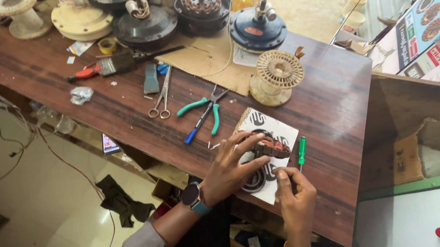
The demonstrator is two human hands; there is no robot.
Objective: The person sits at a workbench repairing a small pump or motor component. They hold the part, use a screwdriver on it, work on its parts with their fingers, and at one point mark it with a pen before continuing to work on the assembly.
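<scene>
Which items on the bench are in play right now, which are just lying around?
In play:
- left hand on the wound stator
- right hand at the stator's edge
- printed card underneath

Lying about:
- green screwdriver
- green-handled pliers
- blue pen
- scissors
- empty spool
- fan motors

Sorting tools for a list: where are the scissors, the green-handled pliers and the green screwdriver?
scissors (pixel 163 97): head view, on the blades.
green-handled pliers (pixel 203 107): head view, near the pivot.
green screwdriver (pixel 301 150): head view, on the handle.
</scene>
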